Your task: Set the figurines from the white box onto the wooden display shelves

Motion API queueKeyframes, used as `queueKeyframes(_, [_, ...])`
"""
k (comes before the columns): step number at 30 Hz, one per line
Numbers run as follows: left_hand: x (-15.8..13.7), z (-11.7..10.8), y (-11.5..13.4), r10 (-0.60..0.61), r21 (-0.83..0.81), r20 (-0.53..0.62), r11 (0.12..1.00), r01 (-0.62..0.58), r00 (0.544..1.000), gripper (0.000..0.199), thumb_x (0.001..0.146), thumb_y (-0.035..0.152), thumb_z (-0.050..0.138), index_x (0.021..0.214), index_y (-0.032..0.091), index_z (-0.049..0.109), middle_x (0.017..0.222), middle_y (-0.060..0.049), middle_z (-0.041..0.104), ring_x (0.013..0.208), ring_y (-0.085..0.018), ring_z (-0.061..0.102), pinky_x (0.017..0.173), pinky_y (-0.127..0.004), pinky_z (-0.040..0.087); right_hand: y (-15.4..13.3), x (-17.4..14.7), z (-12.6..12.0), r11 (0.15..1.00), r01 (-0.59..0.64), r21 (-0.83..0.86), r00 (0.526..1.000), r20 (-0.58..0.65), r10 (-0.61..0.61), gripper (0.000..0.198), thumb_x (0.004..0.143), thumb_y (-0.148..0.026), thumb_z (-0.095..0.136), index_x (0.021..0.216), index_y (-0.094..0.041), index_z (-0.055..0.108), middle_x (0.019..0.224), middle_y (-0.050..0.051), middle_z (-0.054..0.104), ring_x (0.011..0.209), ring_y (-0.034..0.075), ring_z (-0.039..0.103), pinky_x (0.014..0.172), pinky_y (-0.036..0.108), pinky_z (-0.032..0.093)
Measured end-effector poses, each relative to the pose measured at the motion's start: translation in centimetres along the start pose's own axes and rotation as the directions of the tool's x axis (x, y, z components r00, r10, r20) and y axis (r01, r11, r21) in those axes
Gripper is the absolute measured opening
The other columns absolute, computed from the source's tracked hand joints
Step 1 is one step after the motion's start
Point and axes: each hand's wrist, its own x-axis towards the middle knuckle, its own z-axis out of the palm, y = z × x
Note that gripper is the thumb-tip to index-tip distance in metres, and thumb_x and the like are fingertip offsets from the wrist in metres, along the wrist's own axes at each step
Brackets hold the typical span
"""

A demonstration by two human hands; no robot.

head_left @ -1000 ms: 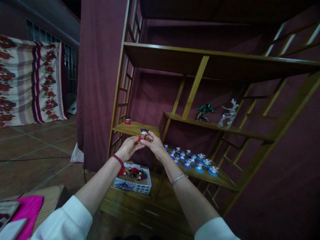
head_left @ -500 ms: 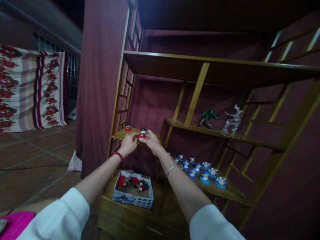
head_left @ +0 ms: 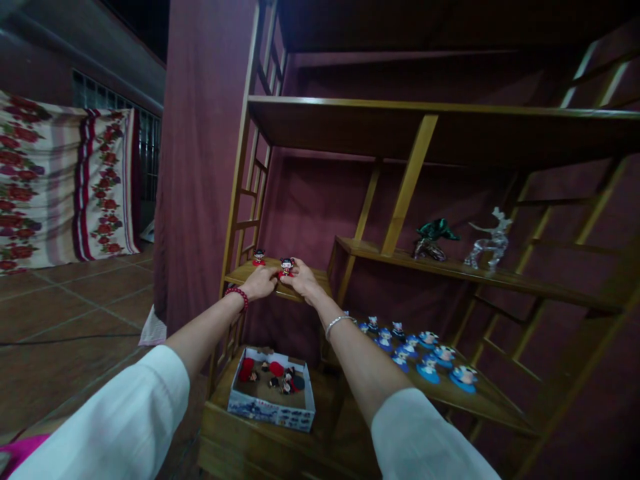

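Observation:
Between my two hands is a small figurine (head_left: 287, 267) with black hair buns and a red base, upright at the small left shelf (head_left: 295, 291). My left hand (head_left: 261, 283) pinches its base from the left. On the other side, my right hand (head_left: 303, 280) has its fingers around the figurine. A similar figurine (head_left: 259, 257) stands behind on the same shelf, near the left lattice. Below my hands, an open cardboard box (head_left: 273, 415) holds several more figurines with black hair and red parts. I cannot tell whether the held base rests fully on the wood.
Several blue and white figurines (head_left: 429, 368) stand on the lower right shelf. A green ornament (head_left: 433, 239) and a clear deer ornament (head_left: 490, 241) stand on the middle shelf. Lattice sides and an upright post (head_left: 410, 187) frame the compartments. A flowered cloth (head_left: 60, 187) hangs at left.
The figurine between my hands has come slightly lower toward the shelf board, both hands still on it. The view has shifted a little, moving the right-hand shelves rightward.

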Motion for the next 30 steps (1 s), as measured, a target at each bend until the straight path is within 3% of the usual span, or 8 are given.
queueKeyframes(8, [1.3, 0.2, -1.5, 0.008, 0.019, 0.089, 1.000, -0.010, 0.996, 0.041, 0.073, 0.019, 0.041, 0.111, 0.016, 0.055, 0.106, -0.006, 0.061, 0.097, -0.019, 0.054, 0.086, -0.027, 0.040, 1.3, 2.4, 0.7, 0.996, -0.028, -0.083, 0.999, 0.013, 0.029, 0.083, 0.052, -0.007, 0.069, 0.126, -0.015, 0.033, 0.088, 0.002, 0.062, 0.079, 0.012, 0.059, 0.075, 0.023, 0.046])
queueKeyframes(16, [0.6, -0.3, -0.5, -0.025, 0.171, 0.098, 0.985, 0.008, 0.995, 0.037, 0.081, 0.029, 0.035, 0.110, 0.014, 0.053, 0.112, -0.009, 0.057, 0.103, -0.020, 0.051, 0.090, -0.030, 0.036, 2.7, 4.7, 1.1, 0.980, -0.018, -0.196, 0.999, -0.040, 0.010, 0.081, 0.055, -0.011, 0.069, 0.127, -0.019, 0.033, 0.089, 0.001, 0.062, 0.083, 0.013, 0.058, 0.078, 0.025, 0.044])
queueKeyframes(24, [0.3, 0.7, 0.4, -0.043, 0.302, 0.126, 0.953, 0.003, 0.991, 0.048, 0.086, 0.036, 0.020, 0.115, 0.009, 0.048, 0.116, -0.014, 0.054, 0.110, -0.023, 0.046, 0.094, -0.036, 0.031, 3.4, 6.6, 1.7, 0.984, -0.024, -0.175, 0.999, -0.049, 0.016, 0.079, 0.056, -0.009, 0.066, 0.127, -0.017, 0.033, 0.089, 0.002, 0.060, 0.080, 0.012, 0.057, 0.080, 0.026, 0.044])
queueKeyframes(30, [0.5, 1.0, 0.6, -0.100, 0.322, 0.160, 0.946, 0.043, 0.982, 0.059, 0.084, 0.044, 0.017, 0.124, 0.008, 0.042, 0.132, -0.013, 0.040, 0.122, -0.025, 0.033, 0.098, -0.038, 0.026, 4.4, 7.9, 2.1, 0.977, -0.027, -0.211, 0.998, -0.068, 0.012, 0.079, 0.055, -0.010, 0.068, 0.127, -0.019, 0.034, 0.089, 0.001, 0.060, 0.082, 0.012, 0.057, 0.081, 0.026, 0.043])
